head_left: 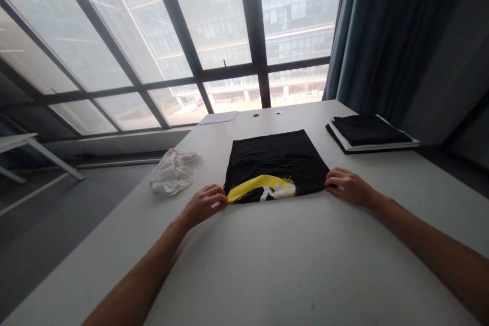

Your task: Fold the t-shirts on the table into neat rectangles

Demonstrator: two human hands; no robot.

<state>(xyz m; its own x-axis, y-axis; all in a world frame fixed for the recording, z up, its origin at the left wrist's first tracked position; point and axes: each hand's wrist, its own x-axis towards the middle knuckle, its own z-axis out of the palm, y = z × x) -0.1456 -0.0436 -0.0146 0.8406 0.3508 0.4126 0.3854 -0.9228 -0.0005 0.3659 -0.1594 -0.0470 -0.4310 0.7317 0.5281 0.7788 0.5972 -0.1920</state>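
Observation:
A black T-shirt with a yellow and white print lies folded into a rough rectangle on the white table. At its near left corner, my left hand pinches the cloth beside the yellow print. My right hand grips the near right corner with fingers closed. The near edge runs fairly straight between both hands. The fingertips partly cover the two corners.
Crumpled white cloth lies at the table's left edge. A stack of folded black and white clothes sits at the back right. Paper rests at the far left corner, near the windows. A blue curtain hangs behind.

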